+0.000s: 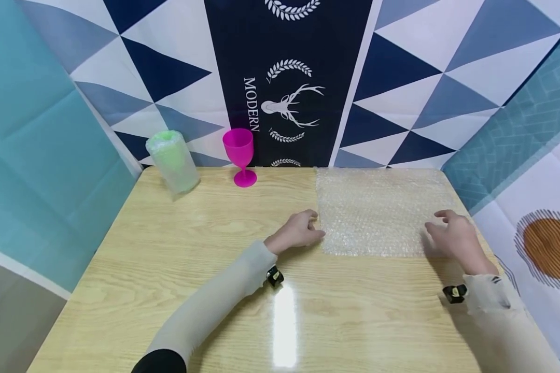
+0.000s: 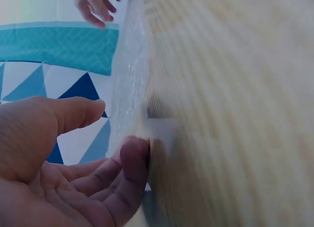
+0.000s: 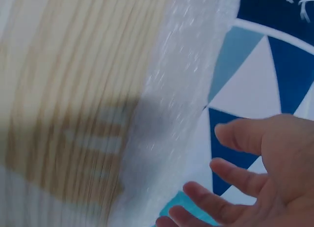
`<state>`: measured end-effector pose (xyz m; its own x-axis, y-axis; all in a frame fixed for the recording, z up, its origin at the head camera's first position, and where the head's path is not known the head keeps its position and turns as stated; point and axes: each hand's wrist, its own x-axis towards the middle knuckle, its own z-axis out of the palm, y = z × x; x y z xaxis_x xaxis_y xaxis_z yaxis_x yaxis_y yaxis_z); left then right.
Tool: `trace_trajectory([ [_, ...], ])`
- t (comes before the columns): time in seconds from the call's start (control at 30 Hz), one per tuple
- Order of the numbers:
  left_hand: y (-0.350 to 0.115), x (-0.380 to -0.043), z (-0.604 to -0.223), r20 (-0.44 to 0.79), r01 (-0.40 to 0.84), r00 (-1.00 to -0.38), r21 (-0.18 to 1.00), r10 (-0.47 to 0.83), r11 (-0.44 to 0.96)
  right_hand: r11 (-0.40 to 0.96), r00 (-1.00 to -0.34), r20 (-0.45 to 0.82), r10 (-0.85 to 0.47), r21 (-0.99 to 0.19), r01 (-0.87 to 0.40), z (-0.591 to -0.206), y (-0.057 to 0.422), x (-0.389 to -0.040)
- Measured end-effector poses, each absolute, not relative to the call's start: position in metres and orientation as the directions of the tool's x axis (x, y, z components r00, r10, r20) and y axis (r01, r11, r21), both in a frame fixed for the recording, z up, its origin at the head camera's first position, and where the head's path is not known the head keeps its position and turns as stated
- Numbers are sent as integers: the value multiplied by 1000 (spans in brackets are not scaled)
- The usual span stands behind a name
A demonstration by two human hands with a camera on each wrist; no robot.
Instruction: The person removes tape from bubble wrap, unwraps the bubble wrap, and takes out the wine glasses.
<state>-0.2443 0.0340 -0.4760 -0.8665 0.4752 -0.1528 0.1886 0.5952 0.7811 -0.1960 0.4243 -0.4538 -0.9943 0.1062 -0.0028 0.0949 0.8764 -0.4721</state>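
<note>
A sheet of clear bubble wrap [image 1: 378, 212] lies flat at the table's back right. At its left edge is my left hand [image 1: 301, 229], thumb apart from loosely bent fingers. The left wrist view shows its fingertips [image 2: 135, 148] right at the bubble wrap's edge, with nothing between thumb and fingers. Over the sheet's right side hovers my right hand [image 1: 459, 241], casting a shadow on it. In the right wrist view its thumb and fingers [image 3: 235, 178] are spread beside the bubble wrap [image 3: 171, 104], holding nothing.
A magenta goblet [image 1: 239, 150] stands upright at the table's back edge. Left of it stands a green object rolled in translucent wrap [image 1: 173, 163]. Patterned cloth [image 1: 289, 67] hangs behind the wooden table [image 1: 191, 233]. Small black cameras [image 1: 274, 277] sit at both wrists.
</note>
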Motion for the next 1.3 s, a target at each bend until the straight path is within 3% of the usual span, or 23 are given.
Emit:
trace_trajectory([
  [0.17, 20, -233, -478, -95, 248, -868, 767, 488, 592, 866, -999, 10, 48, -499, 36, -454, 402, -190],
  [0.57, -9, -217, -468, 24, 265, -909, 805, 416, 531, 858, -994, 93, -60, -503, -99, -451, 341, -184],
  [0.97, -39, -200, -471, 56, 219, -963, 732, 264, 645, 836, -988, 124, -91, -530, -143, -463, 294, -178],
  [1.3, -63, -189, -473, 60, 237, -967, 578, 249, 781, 829, -985, 93, -146, -532, -173, -472, 263, -160],
])
